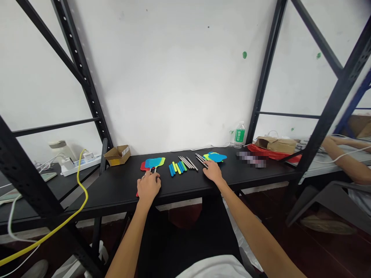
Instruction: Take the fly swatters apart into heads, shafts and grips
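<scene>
My left hand is closed round the thin stem of a fly swatter with a blue head that lies on a stack of red and yellow-green heads on the black table. A red handle end shows under this hand. My right hand rests on the table with its fingers stretched onto a few metal rods, beside a pile of blue and yellow-green swatter heads. Between the hands lie several blue, green and yellow plastic handles and a bundle of metal rods.
A small open cardboard box stands at the back left and a green-labelled water bottle at the back right. Black shelf posts frame the table. A yellow cable hangs at left. Another person's arm lies on the neighbouring table.
</scene>
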`<state>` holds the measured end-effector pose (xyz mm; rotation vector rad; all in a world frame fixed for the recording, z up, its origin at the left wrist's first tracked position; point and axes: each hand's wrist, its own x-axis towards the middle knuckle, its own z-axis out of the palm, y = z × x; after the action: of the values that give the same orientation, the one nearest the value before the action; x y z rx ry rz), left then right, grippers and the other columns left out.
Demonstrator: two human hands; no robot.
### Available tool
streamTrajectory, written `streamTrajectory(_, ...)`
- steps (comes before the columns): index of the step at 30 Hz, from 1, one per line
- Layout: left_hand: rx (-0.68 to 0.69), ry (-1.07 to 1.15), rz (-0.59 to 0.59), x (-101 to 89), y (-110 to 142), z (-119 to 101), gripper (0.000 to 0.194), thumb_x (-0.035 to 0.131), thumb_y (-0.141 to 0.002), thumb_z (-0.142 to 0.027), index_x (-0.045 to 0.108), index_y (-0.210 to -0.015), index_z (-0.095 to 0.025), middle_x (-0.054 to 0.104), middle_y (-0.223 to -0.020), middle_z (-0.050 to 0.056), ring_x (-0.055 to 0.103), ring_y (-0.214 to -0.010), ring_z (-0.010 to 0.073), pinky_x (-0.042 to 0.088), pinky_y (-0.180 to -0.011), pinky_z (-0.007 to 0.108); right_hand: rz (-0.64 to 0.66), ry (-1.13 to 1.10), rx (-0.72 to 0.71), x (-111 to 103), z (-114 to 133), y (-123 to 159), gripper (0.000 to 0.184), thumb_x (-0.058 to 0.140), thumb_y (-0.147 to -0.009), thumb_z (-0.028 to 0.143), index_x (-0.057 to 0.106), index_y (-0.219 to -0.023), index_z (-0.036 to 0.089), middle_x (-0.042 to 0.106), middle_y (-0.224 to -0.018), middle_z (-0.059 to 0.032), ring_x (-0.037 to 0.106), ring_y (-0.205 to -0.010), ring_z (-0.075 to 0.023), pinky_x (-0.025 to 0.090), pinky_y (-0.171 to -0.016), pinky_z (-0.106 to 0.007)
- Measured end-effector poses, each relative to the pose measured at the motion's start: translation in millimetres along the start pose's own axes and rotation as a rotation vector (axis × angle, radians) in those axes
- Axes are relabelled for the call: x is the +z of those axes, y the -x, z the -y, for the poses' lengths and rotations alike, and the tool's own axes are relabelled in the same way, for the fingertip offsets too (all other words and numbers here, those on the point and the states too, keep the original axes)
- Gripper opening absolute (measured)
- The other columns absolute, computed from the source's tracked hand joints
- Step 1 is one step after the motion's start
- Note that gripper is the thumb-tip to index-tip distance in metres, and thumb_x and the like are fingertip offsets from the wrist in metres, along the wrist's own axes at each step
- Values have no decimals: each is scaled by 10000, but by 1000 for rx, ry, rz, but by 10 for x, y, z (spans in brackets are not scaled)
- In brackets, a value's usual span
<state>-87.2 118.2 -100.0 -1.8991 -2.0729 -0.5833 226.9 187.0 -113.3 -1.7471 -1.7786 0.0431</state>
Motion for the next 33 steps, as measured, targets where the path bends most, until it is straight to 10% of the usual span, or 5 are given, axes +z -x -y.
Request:
streamTrajectory(18, 5, 7, -4, -23, 16, -8, 335, 463, -941, -277, 760, -1095, -255, 642, -1160, 110, 666, -991, 276, 425, -863, 392, 89, 33, -147, 41, -45, -20, 474, 454, -923, 59, 705, -1283, 237, 632, -1391, -77, 579, -1242, -270, 441, -1022, -346)
streamTrajectory(26, 11, 7, -8, -20, 15, -5, 334, 469, -934, -279, 763, -1091, -252, 644, -1150, 108, 668, -982, 284, 432, -855, 405, 76, -67, -228, 21, -25, -13, 313, 548, -917, 143, 749, -1149, 209, 715, -1224, -74, 645, -1144, -226, 477, -994, -299)
streamTrajectory(33, 13, 3, -2, -28, 9, -7, 337, 467, -937, -282, 762, -1098, -251, 644, -1156, 106, 670, -982, 280, 433, -848, 402, 116, -125, -309, 42, 13, 18, 430, 554, -978, 375, 646, -1368, 220, 574, -1474, -115, 495, -1397, -274, 374, -1158, -399)
